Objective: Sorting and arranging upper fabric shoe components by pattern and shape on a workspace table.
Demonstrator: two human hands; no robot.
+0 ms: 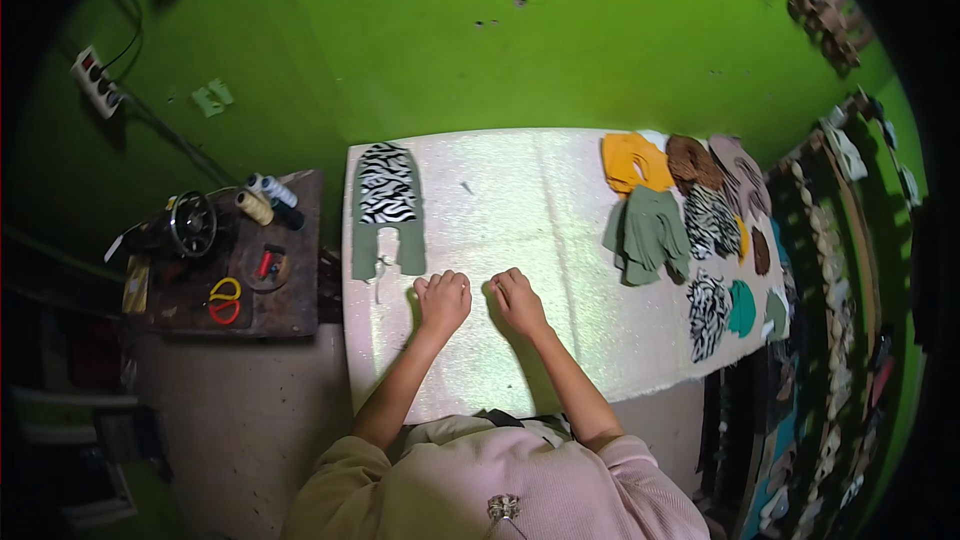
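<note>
My left hand [443,301] rests on the white-covered table [530,370] with its fingers curled in. Beside it, a short gap away, my right hand [516,301] is also loosely closed on the cover. No object shows in or sticks out of either hand. Nearest the left hand, to its upper left, lies a flat piece of green fabric [410,250] with two leg-like lower ends. A zebra-print panel [388,185] lies over its upper part. A thin pale string [378,280] hangs at its lower middle.
Folded fabric in yellow [636,162], brown [692,162], green [652,235] and zebra print [708,315] lies at the table's right. On a dark side table [300,270] at left are a machine's handwheel [192,224], thread cones [255,206] and scissors [225,302]. A shelf rack [830,270] stands far right.
</note>
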